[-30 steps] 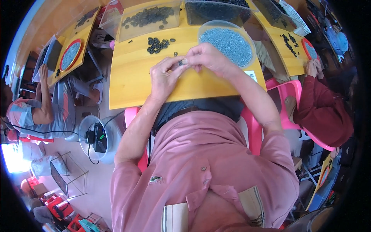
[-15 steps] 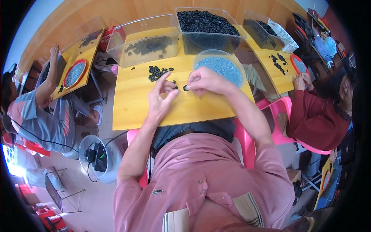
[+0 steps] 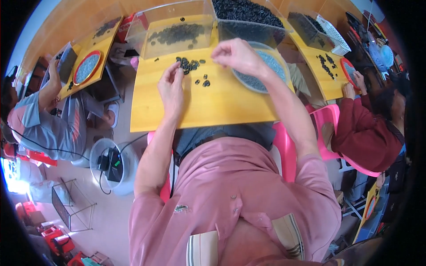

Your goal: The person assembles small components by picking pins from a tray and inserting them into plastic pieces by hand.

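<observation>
My left hand (image 3: 171, 86) is over the yellow table (image 3: 155, 111), at the left edge of a small heap of glossy black oval pieces (image 3: 190, 65). Its fingertips are drawn together, and whatever they may hold is hidden. My right hand (image 3: 238, 55) is raised to the right of the heap, fingers bent and slightly apart, with nothing visible in them. Its wrist passes over a round tub of small silvery-blue parts (image 3: 270, 66). A few loose black pieces (image 3: 206, 83) lie nearer me. One lone black piece (image 3: 182, 19) shows against the left clear bin.
A clear bin (image 3: 146, 42) with scattered black pieces and another heaped with black pieces (image 3: 248, 15) line the table's far side. People work at side tables to the left (image 3: 44, 111) and right (image 3: 368, 128). A bucket with a black device (image 3: 95, 153) stands left of my seat.
My right hand has moved up and away from my left, and its black piece is no longer seen there. My left hand has shifted left, its fingers now together. The whole view has tilted.
</observation>
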`<action>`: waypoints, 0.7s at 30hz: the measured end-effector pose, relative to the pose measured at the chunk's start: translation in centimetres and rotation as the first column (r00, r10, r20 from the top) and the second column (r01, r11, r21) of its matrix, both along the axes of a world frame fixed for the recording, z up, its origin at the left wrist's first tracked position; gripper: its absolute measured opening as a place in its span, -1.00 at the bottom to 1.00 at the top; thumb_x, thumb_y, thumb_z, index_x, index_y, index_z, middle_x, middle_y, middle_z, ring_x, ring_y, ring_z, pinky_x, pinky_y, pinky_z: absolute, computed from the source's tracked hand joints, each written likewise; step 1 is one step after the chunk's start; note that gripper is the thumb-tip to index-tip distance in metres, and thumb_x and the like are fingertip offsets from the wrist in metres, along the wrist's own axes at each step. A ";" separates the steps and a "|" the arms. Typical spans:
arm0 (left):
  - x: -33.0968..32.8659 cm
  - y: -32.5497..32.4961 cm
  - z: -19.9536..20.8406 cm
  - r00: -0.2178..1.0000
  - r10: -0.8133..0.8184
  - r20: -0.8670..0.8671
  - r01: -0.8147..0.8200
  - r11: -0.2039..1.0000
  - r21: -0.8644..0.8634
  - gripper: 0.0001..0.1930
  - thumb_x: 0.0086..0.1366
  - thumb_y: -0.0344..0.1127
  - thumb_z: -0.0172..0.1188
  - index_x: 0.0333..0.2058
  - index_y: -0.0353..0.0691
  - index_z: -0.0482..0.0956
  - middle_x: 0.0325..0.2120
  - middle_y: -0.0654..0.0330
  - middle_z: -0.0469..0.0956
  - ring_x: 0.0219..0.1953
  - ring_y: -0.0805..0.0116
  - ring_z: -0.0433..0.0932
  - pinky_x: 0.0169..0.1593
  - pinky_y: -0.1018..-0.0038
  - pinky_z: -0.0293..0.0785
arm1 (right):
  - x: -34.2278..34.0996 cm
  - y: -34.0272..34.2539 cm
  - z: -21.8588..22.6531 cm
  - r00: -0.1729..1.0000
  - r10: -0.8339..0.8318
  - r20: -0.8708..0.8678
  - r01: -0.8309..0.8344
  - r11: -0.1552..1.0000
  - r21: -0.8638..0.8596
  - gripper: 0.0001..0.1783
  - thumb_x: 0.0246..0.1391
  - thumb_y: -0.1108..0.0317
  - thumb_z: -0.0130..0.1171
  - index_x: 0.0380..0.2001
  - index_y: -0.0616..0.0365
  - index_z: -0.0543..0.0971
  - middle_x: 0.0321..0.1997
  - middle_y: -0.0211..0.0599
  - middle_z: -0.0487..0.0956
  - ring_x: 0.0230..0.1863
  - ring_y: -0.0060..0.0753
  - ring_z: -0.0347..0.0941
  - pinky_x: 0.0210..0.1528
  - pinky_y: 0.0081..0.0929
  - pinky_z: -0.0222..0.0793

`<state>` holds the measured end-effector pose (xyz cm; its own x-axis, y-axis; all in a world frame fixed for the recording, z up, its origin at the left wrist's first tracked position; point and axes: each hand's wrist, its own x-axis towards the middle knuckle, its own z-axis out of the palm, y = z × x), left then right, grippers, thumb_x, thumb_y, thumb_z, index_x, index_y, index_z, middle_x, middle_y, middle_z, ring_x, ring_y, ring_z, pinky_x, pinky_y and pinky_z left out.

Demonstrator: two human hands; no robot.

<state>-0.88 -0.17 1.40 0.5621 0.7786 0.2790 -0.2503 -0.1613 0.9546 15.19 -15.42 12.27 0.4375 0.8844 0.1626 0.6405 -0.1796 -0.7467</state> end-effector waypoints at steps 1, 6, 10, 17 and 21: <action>0.2 0.2 0.2 0.998 0.050 -0.027 -0.049 0.997 0.063 -0.72 0.34 -0.36 0.18 -0.04 -0.36 0.60 -0.35 0.26 0.57 -0.30 0.51 0.48 -0.13 0.58 0.41 | 0.1 -0.4 -1.1 1.000 0.002 -0.017 -0.002 1.000 -0.004 -0.78 0.08 0.36 0.22 -0.30 0.31 0.65 -0.44 -0.31 0.66 -0.43 -0.60 0.54 -0.32 -0.56 0.43; 0.4 1.3 -0.4 0.994 0.054 -0.090 -0.043 0.992 0.117 -0.74 0.28 -0.44 0.21 -0.06 -0.36 0.63 -0.33 0.26 0.56 -0.30 0.55 0.47 -0.16 0.58 0.43 | -0.3 -0.3 -6.1 0.978 0.038 0.207 -0.010 0.991 -0.136 -0.76 -0.01 0.41 0.18 -0.28 0.33 0.64 -0.42 -0.09 0.66 -0.36 -0.17 0.61 -0.23 -0.31 0.49; 0.3 0.8 -0.5 0.984 0.008 -0.178 0.020 0.987 0.156 -0.75 0.28 -0.44 0.20 -0.08 -0.37 0.64 -0.34 0.26 0.56 -0.33 0.54 0.46 -0.19 0.58 0.43 | -1.6 0.8 -7.1 0.942 0.071 0.327 -0.025 0.989 -0.143 -0.73 -0.04 0.41 0.19 -0.24 0.28 0.63 -0.31 0.01 0.65 -0.20 0.03 0.59 -0.11 -0.19 0.47; 0.4 -0.4 -0.7 0.944 -0.030 -0.328 0.153 0.922 0.356 -0.77 0.18 -0.41 0.28 -0.17 -0.30 0.68 -0.41 0.13 0.56 -0.38 0.38 0.51 -0.22 0.48 0.45 | -1.5 1.9 -8.4 0.920 0.087 0.382 0.003 0.973 -0.230 -0.70 -0.06 0.39 0.23 -0.22 0.28 0.62 -0.24 0.05 0.64 -0.13 0.05 0.57 -0.05 -0.13 0.44; 0.1 -1.1 -0.7 0.877 0.008 -0.481 0.313 0.749 0.584 -0.74 0.12 -0.34 0.34 -0.21 -0.30 0.68 -0.46 0.00 0.54 -0.37 0.13 0.54 -0.22 0.29 0.47 | -1.9 1.8 -7.7 0.919 0.106 0.381 -0.001 0.964 -0.266 -0.71 -0.08 0.39 0.19 -0.25 0.29 0.61 -0.24 0.07 0.64 -0.13 0.08 0.56 -0.05 -0.11 0.43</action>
